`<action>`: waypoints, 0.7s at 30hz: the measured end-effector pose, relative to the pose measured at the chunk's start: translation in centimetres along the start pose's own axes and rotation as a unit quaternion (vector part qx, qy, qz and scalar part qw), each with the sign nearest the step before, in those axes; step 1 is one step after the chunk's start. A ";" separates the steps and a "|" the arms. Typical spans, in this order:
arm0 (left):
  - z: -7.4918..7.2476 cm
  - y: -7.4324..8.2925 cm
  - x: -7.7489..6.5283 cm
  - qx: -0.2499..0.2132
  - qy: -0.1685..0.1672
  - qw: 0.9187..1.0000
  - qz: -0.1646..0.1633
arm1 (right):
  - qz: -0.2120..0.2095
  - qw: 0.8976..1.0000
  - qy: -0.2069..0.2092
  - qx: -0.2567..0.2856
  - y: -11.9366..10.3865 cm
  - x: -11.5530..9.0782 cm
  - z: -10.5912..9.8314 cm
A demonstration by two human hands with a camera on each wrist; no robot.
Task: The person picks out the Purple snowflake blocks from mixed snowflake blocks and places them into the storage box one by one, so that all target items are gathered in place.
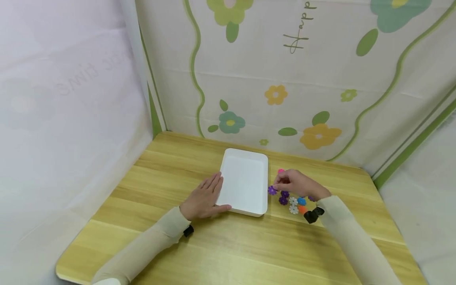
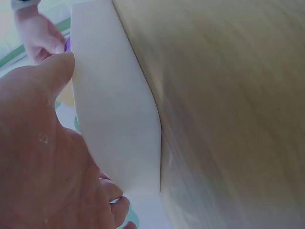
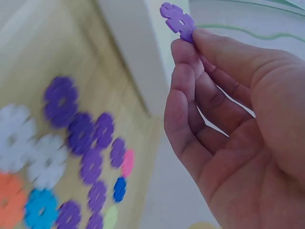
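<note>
Between thumb and forefinger, my right hand (image 3: 228, 105) pinches a purple snowflake disc (image 3: 179, 21) with a notched rim. In the head view that hand is just right of a shallow white tray (image 1: 243, 180), with the disc near the tray's right rim. My left hand (image 1: 204, 198) rests against the tray's left side, fingers straight and thumb at the near corner. The left wrist view shows the left hand (image 2: 43, 143) along the tray's outer wall (image 2: 114, 105). Loose discs lie below the right hand: purple (image 3: 61, 101), white (image 3: 47, 161), orange (image 3: 10, 199) and light blue (image 3: 41, 209).
A pink disc (image 3: 127, 162), a dark blue disc (image 3: 119, 189) and a pale green disc (image 3: 110, 218) lie farther out among the purple ones. The wooden table (image 1: 228, 245) backs onto a flower-printed curtain (image 1: 249, 71), with white fabric (image 1: 71, 118) on the left.
</note>
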State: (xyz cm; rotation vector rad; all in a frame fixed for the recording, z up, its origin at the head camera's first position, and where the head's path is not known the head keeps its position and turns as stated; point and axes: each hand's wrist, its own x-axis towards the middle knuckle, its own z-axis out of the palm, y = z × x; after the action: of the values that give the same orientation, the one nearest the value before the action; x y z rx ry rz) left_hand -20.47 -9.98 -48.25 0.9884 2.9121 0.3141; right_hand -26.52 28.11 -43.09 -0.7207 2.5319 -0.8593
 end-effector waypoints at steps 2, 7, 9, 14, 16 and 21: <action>0.1 -0.1 0.0 -0.001 0.003 1.000 0.001 | -0.010 1.000 -0.010 0.002 -0.8 1.1 -0.1; 0.4 -0.4 0.2 0.005 0.004 1.000 -0.003 | -0.030 0.999 -0.044 -0.004 -3.4 4.1 -0.1; 0.5 -0.5 0.3 0.015 -0.003 1.000 -0.009 | -0.038 0.998 -0.056 -0.015 -4.4 5.5 0.1; 0.3 -0.3 0.5 0.040 -0.013 0.999 -0.016 | -0.066 0.993 -0.091 -0.036 -6.1 8.8 1.0; 0.2 -0.2 0.5 0.046 -0.013 0.999 -0.015 | -0.074 0.991 -0.107 -0.043 -6.6 9.9 1.4; 0.2 0.0 0.4 0.050 -0.016 0.999 -0.013 | -0.067 0.985 -0.147 -0.057 -7.7 12.0 2.6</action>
State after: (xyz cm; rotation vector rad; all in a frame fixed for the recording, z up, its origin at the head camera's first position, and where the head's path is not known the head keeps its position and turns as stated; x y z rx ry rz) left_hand -20.80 -9.71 -48.48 0.9569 2.9344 0.1517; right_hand -32.15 14.82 -42.17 -0.9850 2.3023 -0.6019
